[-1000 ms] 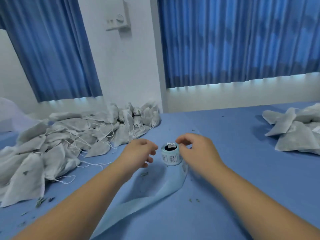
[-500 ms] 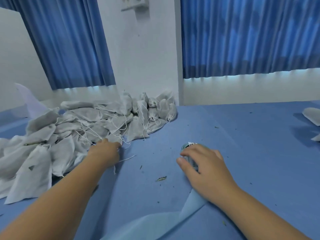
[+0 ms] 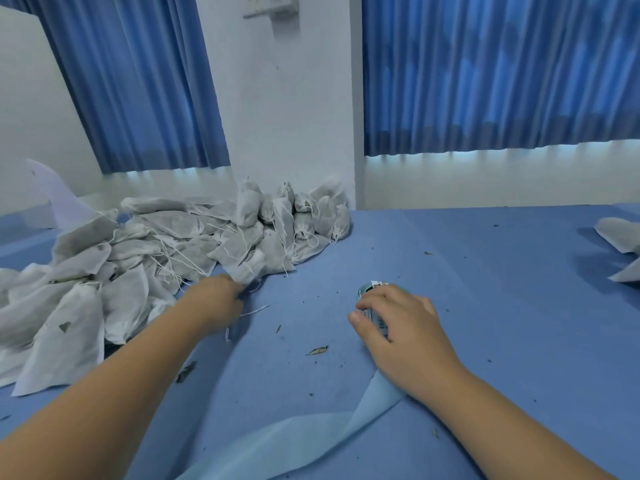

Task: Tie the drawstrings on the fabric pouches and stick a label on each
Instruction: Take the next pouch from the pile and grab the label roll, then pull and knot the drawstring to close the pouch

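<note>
A pile of fabric pouches (image 3: 166, 244), dark filling showing through the cloth, covers the centre left of the blue table (image 3: 485, 271). The left hand (image 3: 221, 301) touches one pouch (image 3: 249, 270) at the pile's near edge; its fingers are hidden, so I cannot tell their grip. At lower centre right, the right hand (image 3: 401, 330) curls its fingers round the label roll (image 3: 370, 296), whose backing strip (image 3: 311, 434) trails toward the bottom edge.

Dim bluish light, soft wide-angle blur
</note>
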Available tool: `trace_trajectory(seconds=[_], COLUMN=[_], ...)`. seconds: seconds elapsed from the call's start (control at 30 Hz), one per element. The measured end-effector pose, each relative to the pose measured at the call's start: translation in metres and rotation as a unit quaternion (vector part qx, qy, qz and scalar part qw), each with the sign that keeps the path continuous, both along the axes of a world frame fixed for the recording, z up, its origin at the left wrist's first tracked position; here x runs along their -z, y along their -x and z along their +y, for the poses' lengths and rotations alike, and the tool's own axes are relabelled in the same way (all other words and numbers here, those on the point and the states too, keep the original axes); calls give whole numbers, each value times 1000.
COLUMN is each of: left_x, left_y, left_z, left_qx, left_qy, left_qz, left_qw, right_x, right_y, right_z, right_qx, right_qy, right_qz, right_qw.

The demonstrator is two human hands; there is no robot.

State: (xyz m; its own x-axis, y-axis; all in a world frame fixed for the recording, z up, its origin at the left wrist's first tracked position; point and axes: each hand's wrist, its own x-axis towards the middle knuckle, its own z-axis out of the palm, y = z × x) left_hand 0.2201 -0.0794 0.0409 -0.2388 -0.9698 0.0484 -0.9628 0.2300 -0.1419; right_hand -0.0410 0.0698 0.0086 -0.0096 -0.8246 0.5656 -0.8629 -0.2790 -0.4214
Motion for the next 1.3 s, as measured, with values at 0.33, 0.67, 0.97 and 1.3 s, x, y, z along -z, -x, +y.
trace_trajectory(seconds=[0.33, 0.67, 0.97, 1.3], left_x=[-37, -44, -15, -10], left_y=[51, 127, 213, 252], left_z=[108, 192, 192, 214], left_qx=[276, 246, 86, 142], left_qy=[172, -288, -391, -31], left_qz=[175, 736, 727, 707], left_qw=[929, 562, 558, 692], right_x=[-24, -74, -57, -53], right_y=[0, 76, 128, 113], right_z=[22, 78, 107, 107], right_qx=[-2, -286, -77, -7], right_qy=[6, -51, -86, -61], right_qz=[-220, -554, -426, -275], right_qw=[976, 781, 897, 960])
